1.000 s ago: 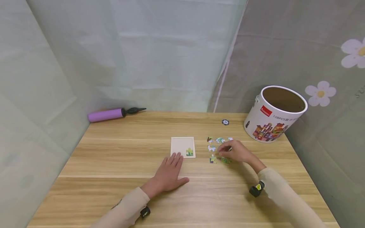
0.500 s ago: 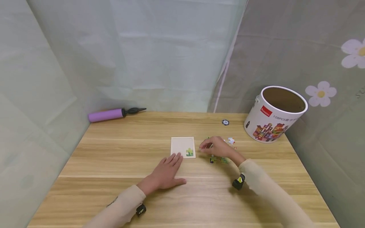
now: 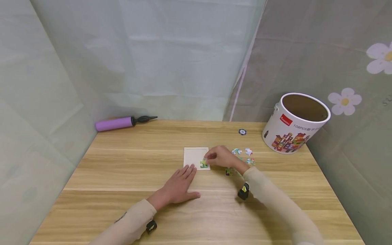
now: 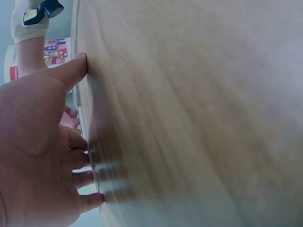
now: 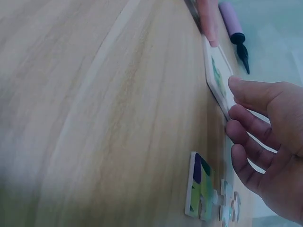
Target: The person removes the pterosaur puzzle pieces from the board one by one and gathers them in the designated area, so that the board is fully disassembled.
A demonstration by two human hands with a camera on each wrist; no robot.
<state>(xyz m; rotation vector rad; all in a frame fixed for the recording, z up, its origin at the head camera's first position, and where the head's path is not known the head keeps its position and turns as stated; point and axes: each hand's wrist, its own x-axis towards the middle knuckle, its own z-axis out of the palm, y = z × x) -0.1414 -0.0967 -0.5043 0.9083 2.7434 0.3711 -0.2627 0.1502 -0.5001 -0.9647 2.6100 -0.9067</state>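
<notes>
A square pale wooden puzzle board (image 3: pixel 191 155) lies mid-table, with one green jigsaw piece (image 3: pixel 203 164) in its lower right corner. My left hand (image 3: pixel 177 187) lies flat, fingertips on the board's near edge and thumb spread over the table. My right hand (image 3: pixel 223 157) is over the board's right side, thumb and fingers together just above the green piece. It pinches a puzzle piece, mostly hidden by the fingers. In the right wrist view, the thumb and index finger meet at the board (image 5: pixel 211 71).
Several loose puzzle pieces (image 3: pixel 248 151) lie right of the board, partly behind the right hand and wrist. Farther back are a round chip (image 3: pixel 242 131), a white bucket (image 3: pixel 294 127) at the right and a purple hand pump (image 3: pixel 114 124) at the left. Curtains hang behind.
My right hand has moved left from the loose pieces to the board's right side, carrying a puzzle piece. The left hand has shifted slightly and stays at the board's near edge.
</notes>
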